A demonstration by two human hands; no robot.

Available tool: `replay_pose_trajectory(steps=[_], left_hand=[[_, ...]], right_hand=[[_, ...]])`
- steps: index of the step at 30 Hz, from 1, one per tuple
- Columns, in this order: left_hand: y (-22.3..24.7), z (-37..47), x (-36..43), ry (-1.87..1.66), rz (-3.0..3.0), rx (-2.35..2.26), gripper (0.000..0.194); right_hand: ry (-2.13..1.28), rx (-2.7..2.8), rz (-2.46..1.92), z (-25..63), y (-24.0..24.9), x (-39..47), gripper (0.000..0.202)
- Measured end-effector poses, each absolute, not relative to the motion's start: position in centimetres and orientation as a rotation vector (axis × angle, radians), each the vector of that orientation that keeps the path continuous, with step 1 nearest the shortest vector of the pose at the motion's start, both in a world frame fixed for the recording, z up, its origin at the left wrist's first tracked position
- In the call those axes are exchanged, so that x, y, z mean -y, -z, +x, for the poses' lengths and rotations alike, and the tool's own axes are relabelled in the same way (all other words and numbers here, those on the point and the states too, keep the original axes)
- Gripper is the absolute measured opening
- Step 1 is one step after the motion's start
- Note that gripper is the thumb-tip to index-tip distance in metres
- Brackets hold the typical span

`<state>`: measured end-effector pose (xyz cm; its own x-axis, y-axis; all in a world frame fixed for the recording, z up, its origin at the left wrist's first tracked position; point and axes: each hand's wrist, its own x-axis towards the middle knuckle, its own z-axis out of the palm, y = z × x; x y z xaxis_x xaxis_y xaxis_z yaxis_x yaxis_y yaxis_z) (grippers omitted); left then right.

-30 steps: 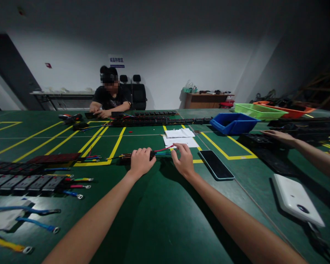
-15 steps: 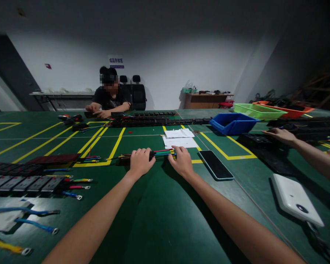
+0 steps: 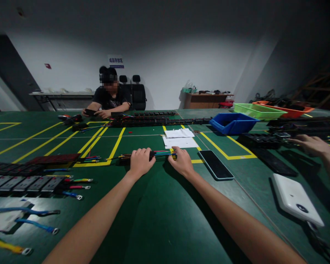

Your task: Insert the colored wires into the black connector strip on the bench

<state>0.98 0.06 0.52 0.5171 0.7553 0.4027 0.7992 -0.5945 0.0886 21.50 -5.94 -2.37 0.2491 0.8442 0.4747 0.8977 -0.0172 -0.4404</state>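
Note:
My left hand (image 3: 141, 160) is closed over a bundle of cables (image 3: 161, 153) in red, teal and other colours, low over the green table (image 3: 154, 212). Cable ends stick out to the left of that hand. At the right end of the same bundle, my right hand (image 3: 180, 160) pinches the cables with thumb and fingers; its grip is partly hidden. White paper sheets (image 3: 179, 142) lie just beyond my hands. A dark-screened phone (image 3: 216, 165) rests to the right of my right hand.
Black modules (image 3: 27, 185) and cables with ring lugs (image 3: 52, 230) lie at left. A white power bank (image 3: 297, 200) sits at right, near another person's hand (image 3: 310, 145). Farther back are a blue bin (image 3: 233, 124), a green tray (image 3: 258, 111) and a seated person (image 3: 110, 95).
My hands and the cable bundle stay almost in place. The other person's hand at right has drawn back to the right. The seated person's hands have shifted, with a dark piece raised.

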Motion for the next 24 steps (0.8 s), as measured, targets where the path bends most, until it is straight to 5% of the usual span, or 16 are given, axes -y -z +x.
replay_pose_trajectory(steps=[24], left_hand=[[-0.54, 0.87, -0.06, 0.652, -2.633, 1.349, 0.030]], right_hand=[[0.282, 1.443, -1.648, 20.97, 1.82, 6.47, 0.042]])
